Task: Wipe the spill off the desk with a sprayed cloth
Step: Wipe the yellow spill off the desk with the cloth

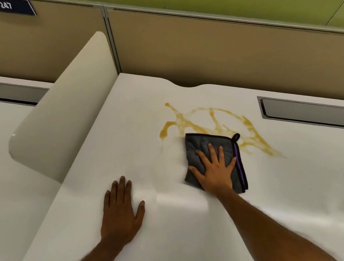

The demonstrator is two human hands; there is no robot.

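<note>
While the right hand (pixel 215 170) lies flat on the cloth (pixel 197 145) at centre frame, its fingers are straight and spread apart, pressing down with no curl round the fabric. The cloth is dark grey, folded to a rough rectangle, with a purple strip (pixel 239 168) along its right edge and a black loop (pixel 236 136) at its upper right corner. It rests on the white desk (pixel 114 135), and its upper edge touches the lower margin of the spill (pixel 215 124). The spill is an amber-yellow liquid spread in thin branching streaks just above the cloth, reaching from centre frame toward the right, with one drop-shaped tail to the upper left of the cloth. The left hand (pixel 122 211) lies palm down on the bare desk at lower centre-left, fingers straight and close together, thumb out to the right, holding nothing; it is well apart from the cloth. A rounded cream divider (pixel 64 103) stands along the left side of the desk, in the left half of the frame. A grey recessed right hatch (pixel 313 113) sits in the desk at the right edge of the frame; a similar left hatch (pixel 17 93) sits beyond the divider at the left edge. Tan panels (pixel 216 50) run behind the desk across the upper frame, and a dark sign (pixel 11 5) reading 247 is fixed at upper left
</note>
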